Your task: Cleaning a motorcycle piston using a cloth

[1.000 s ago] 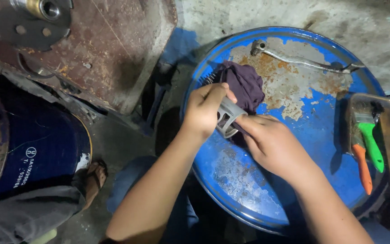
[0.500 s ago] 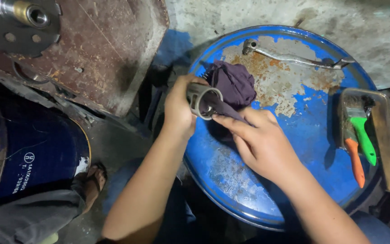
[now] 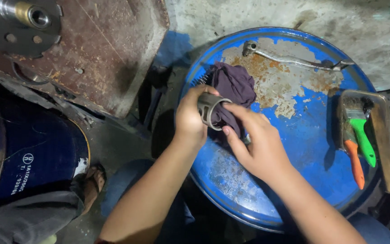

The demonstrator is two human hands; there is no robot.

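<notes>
My left hand (image 3: 190,118) grips a short grey metal cylinder (image 3: 209,108) over the left edge of a blue rusty drum lid (image 3: 294,135). My right hand (image 3: 253,144) pinches a dark purple rag (image 3: 233,88), and its fingers push the cloth into the cylinder's open end. The rest of the rag lies bunched on the lid just behind the cylinder.
A bent metal lever (image 3: 290,58) lies at the lid's far side. A rusty tray (image 3: 380,135) at right holds brushes with green (image 3: 362,131) and orange (image 3: 354,158) handles. A rusted plate with a shaft (image 3: 28,16) sits top left, a dark blue drum (image 3: 28,149) at left.
The view shifted. My left hand turned the cylinder and lifted it slightly toward the rag, while my right hand's fingers moved the cloth into its open end.
</notes>
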